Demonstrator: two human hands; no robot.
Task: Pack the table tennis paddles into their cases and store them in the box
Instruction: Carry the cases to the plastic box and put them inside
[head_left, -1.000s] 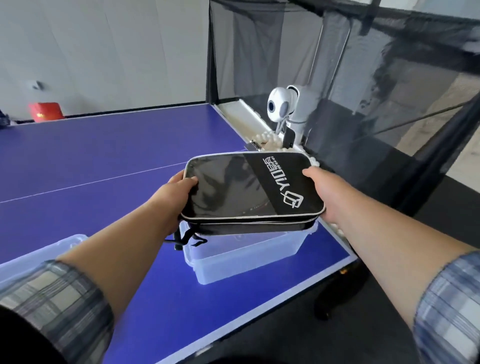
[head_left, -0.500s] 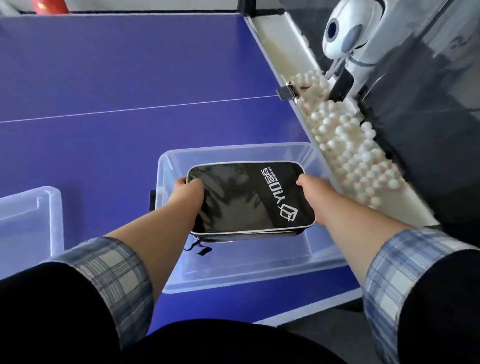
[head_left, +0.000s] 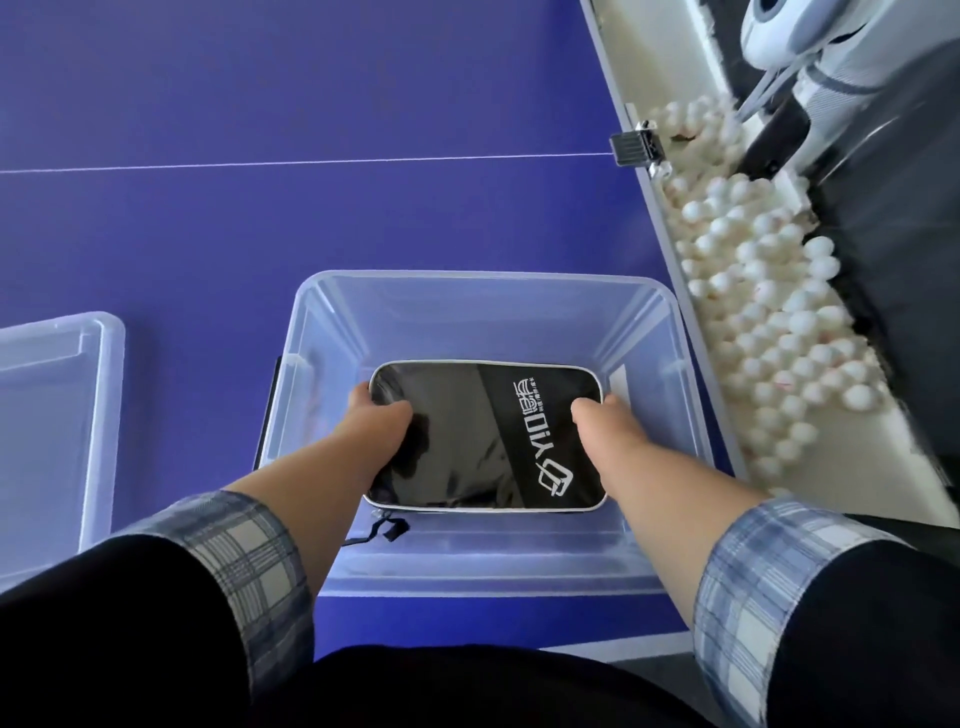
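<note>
A black paddle case (head_left: 483, 436) with white trim and a white logo lies flat, low inside the clear plastic box (head_left: 483, 283) on the blue table. My left hand (head_left: 376, 421) grips its left edge, thumb on top. At the right edge my right hand (head_left: 602, 421) holds it the same way. The case's black zipper cord (head_left: 384, 532) hangs out at its near left corner. No paddle shows; the case is zipped closed.
A clear plastic lid (head_left: 62, 415) lies on the table to the left of the box. Along the table's right edge runs a white trough full of several white balls (head_left: 769, 301), with a white ball machine (head_left: 810, 47) at the top right.
Both hands have lowered the case from above the box rim down deep into the box. My head has tilted down and closer, so the box now fills the centre of view.
</note>
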